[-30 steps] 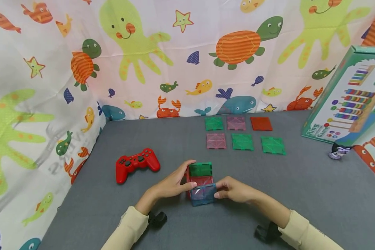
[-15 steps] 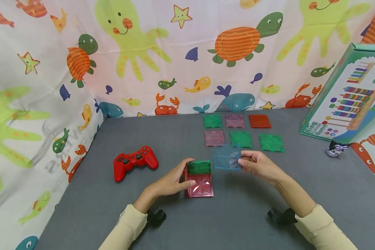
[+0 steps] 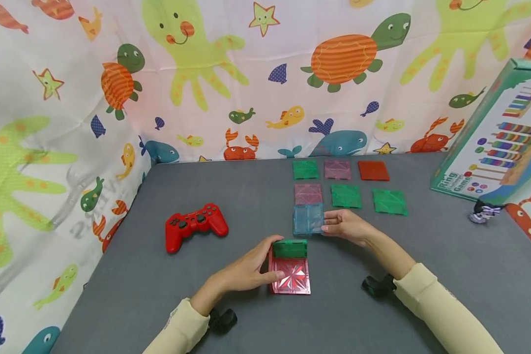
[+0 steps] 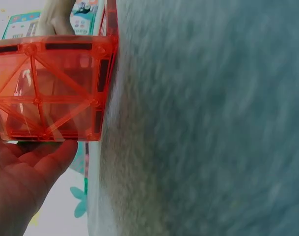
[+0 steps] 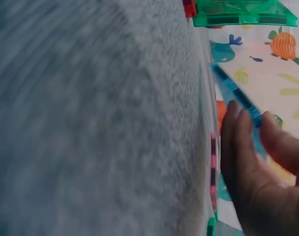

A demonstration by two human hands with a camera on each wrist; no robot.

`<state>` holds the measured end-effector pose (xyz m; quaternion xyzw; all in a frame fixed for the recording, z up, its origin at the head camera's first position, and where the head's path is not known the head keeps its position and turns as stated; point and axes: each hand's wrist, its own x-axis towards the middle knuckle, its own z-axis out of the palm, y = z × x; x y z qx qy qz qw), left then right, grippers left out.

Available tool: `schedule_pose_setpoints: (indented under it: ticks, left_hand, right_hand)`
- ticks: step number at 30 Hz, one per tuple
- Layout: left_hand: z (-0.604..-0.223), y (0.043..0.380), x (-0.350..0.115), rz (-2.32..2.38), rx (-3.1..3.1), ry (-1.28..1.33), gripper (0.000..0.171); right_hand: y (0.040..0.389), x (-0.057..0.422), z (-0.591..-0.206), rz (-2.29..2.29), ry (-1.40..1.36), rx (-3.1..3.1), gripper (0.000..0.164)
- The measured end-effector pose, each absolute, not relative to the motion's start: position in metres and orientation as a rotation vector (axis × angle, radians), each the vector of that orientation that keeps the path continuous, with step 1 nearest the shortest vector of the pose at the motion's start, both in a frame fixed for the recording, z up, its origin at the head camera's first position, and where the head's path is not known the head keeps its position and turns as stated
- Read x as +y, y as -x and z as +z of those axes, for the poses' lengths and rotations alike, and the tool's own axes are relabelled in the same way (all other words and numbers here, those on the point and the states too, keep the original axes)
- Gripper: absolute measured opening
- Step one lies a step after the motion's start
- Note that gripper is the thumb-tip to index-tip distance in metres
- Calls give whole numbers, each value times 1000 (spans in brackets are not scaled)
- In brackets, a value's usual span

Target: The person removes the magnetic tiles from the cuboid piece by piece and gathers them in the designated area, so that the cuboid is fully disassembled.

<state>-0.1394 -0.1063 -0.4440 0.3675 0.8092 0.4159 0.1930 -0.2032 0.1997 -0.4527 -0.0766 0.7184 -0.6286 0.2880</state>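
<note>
My right hand (image 3: pixel 347 227) pinches a clear blue magnetic tile (image 3: pixel 308 219) by its right edge, thumb against fingers. The right wrist view shows this blue tile (image 5: pixel 240 96) tilted and apart from the cloth. My left hand (image 3: pixel 245 268) grips a small structure of magnetic tiles at its left side. A red tile (image 3: pixel 294 284) forms the flat base, a green tile (image 3: pixel 289 249) stands along the back, and another red tile (image 4: pixel 66 88) stands upright on the left. In the head view, the front and right sides show no wall.
Loose green (image 3: pixel 346 196), pink (image 3: pixel 307 193) and red (image 3: pixel 373 171) tiles lie in two rows at the back. A red game controller (image 3: pixel 196 226) lies to the left. At right stand a game box (image 3: pixel 491 142) and a small figurine (image 3: pixel 484 211). Grey cloth (image 3: pixel 336 305) covers the table.
My right hand has lifted the blue tile off the structure's front, swung it right, then brought it left behind the green wall. My left hand keeps its grip on the structure.
</note>
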Motion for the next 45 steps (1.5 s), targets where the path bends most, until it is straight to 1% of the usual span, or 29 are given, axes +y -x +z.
schedule_pose_setpoints:
  ticks: [4, 8, 13, 18, 21, 24, 28, 32, 37, 41, 45]
  left_hand:
    - [-441, 134, -104, 1148, 2310, -1046, 71]
    - [-439, 131, -102, 1124, 2326, -1067, 71]
    - [-438, 128, -100, 1113, 2332, -1094, 72]
    - [-436, 126, -99, 1108, 2339, -1088, 71]
    - [-435, 124, -100, 1115, 2333, -1051, 74]
    - [-435, 121, -103, 1144, 2314, -981, 76]
    - [-435, 116, -106, 1237, 2264, -827, 72]
    - [-434, 109, -104, 1332, 2173, -669, 71]
    - [-433, 105, -98, 1416, 2054, -619, 65]
    - [-433, 106, -95, 1433, 2023, -610, 59]
    - [-432, 107, -94, 1444, 1986, -597, 53]
  right_hand:
    - [205, 197, -455, -1657, 217, 1925, 66]
    - [202, 197, -452, -1615, 215, 1984, 59]
    - [197, 194, -441, -1427, 264, 2247, 50]
    - [185, 189, -430, -1134, 411, 2627, 35]
    - [171, 183, -424, -1105, 607, 2667, 29]
    - [154, 171, -420, -1166, 759, 2565, 31]
    - [136, 154, -420, -1215, 821, 2415, 38]
    - [129, 145, -426, -1341, 724, 2223, 41]
    - [127, 146, -437, -1535, 516, 2063, 39]
    - [128, 150, -443, -1617, 503, 1988, 38]
    - [130, 154, -446, -1674, 486, 1908, 42]
